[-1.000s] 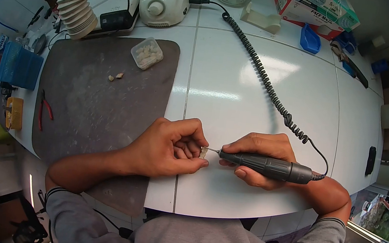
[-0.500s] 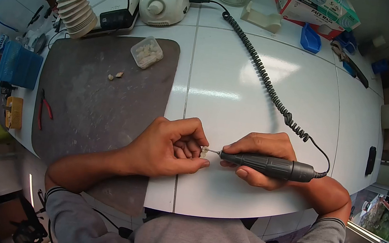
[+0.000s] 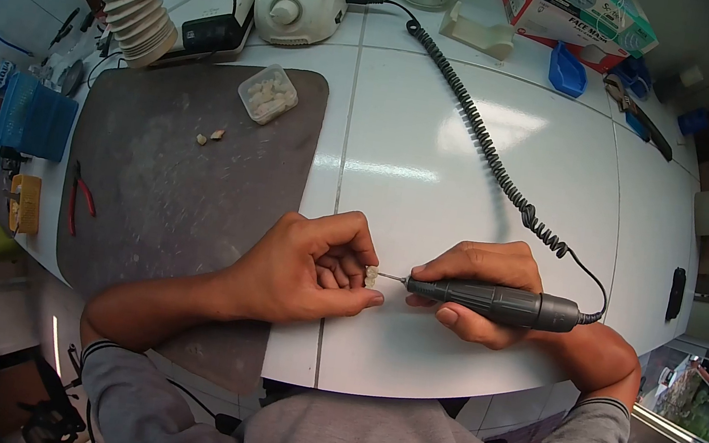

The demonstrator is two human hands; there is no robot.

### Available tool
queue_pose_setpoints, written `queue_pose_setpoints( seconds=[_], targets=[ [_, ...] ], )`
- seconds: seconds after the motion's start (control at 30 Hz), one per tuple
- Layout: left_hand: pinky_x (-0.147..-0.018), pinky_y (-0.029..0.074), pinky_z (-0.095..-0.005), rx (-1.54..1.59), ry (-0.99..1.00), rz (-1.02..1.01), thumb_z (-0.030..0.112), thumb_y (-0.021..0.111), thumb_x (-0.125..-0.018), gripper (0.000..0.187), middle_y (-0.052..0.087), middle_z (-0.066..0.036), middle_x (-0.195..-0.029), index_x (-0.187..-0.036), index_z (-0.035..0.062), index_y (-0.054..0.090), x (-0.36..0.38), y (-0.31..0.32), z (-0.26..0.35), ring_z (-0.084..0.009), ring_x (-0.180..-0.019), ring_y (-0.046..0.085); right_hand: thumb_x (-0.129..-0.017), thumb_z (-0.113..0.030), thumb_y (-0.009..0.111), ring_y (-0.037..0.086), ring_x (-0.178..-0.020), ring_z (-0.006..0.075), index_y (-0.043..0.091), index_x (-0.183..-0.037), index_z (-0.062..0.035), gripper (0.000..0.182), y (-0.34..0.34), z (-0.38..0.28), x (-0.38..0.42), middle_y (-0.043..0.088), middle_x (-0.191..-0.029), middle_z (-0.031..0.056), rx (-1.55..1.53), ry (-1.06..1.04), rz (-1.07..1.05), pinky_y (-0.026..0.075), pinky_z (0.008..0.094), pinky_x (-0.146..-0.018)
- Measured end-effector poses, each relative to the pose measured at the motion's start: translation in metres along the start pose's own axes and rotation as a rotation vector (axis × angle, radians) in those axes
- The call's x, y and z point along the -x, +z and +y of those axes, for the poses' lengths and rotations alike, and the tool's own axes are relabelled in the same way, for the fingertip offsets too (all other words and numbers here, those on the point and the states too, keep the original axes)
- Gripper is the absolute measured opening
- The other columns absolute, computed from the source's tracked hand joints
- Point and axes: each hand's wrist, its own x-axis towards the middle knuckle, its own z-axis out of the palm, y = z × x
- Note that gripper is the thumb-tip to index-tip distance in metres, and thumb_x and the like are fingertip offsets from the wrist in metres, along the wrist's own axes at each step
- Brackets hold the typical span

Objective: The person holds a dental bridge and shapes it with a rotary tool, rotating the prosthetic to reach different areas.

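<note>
A small pale piece [image 3: 371,276] sits at the very fingertips of the left hand [image 3: 316,266], pinched there with the other fingers curled behind it. The right hand [image 3: 488,272] is wrapped around a black rotary handpiece [image 3: 488,303], held nearly level, its thin bit [image 3: 392,278] pointing left and reaching the piece's right side. Both elbows are bent, forearms angling inward, the left one across the dark mat [image 3: 191,162], the hands facing each other above the white table [image 3: 442,370].
</note>
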Motion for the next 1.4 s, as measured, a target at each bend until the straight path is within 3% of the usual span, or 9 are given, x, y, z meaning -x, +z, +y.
queue_pose_setpoints(
  seconds=[0.47,0.57,0.67,0.87,1.27,1.4],
  targets=[
    [-0.07,0.059,-0.018,0.04,-0.008,0.005,0.005,0.086,-0.091,0.031,0.079,-0.011,-0.103,-0.114,-0.0025,0.067,0.0,0.001,-0.002,-0.0079,-0.087,0.076,-0.09,-0.017,0.076,0.081,-0.088,0.0261,0.076,-0.12,0.0008,0.035,0.0,-0.001,0.0,0.081,-0.1,0.0161,0.012,0.0,-0.008,0.066,0.0349,-0.079],
    [-0.074,0.061,-0.0199,0.044,-0.05,-0.024,0.003,0.083,-0.093,0.034,0.078,-0.011,-0.103,-0.122,-0.0027,0.068,-0.001,-0.002,0.007,-0.0096,-0.089,0.076,-0.09,-0.018,0.077,0.082,-0.088,0.0261,0.076,-0.12,0.0013,0.035,0.0,-0.002,0.0,0.081,-0.1,0.0161,0.014,0.005,-0.008,0.066,0.035,-0.079],
    [-0.081,0.064,-0.0222,0.076,0.049,-0.026,0.001,0.081,-0.094,0.038,0.078,-0.012,-0.105,-0.129,-0.0022,0.067,-0.001,0.0,-0.006,-0.0116,-0.093,0.076,-0.09,-0.018,0.077,0.082,-0.089,0.026,0.076,-0.119,0.0021,0.036,0.001,0.0,0.001,0.081,-0.1,0.016,-0.002,0.004,0.004,0.066,0.0349,-0.079],
    [-0.09,0.065,-0.025,0.186,0.008,-0.017,-0.001,0.078,-0.095,0.038,0.077,-0.014,-0.114,-0.131,-0.0049,0.065,-0.002,0.0,-0.003,-0.0155,-0.106,0.077,-0.091,-0.02,0.077,0.082,-0.089,0.0262,0.075,-0.118,0.0035,0.036,-0.001,0.0,0.0,0.081,-0.1,0.0168,-0.025,0.003,0.011,0.067,0.0349,-0.079],
    [-0.087,0.062,-0.0212,0.095,-0.066,-0.014,-0.002,0.077,-0.094,0.037,0.08,-0.016,-0.108,-0.128,-0.0082,0.066,0.0,-0.002,-0.002,-0.0116,-0.098,0.078,-0.091,-0.013,0.076,0.083,-0.092,0.026,0.072,-0.123,0.0048,0.036,0.001,-0.001,0.0,0.081,-0.103,0.0188,-0.024,0.064,0.022,0.067,0.0344,-0.083],
    [-0.082,0.06,-0.0205,0.077,-0.053,0.014,0.001,0.078,-0.093,0.034,0.079,-0.012,-0.101,-0.125,-0.0072,0.069,0.0,0.0,-0.001,-0.0076,-0.09,0.075,-0.092,-0.014,0.077,0.082,-0.093,0.0258,0.072,-0.123,0.0039,0.036,0.001,-0.001,-0.001,0.081,-0.103,0.0175,-0.008,0.067,0.011,0.067,0.0341,-0.083]
  ],
)
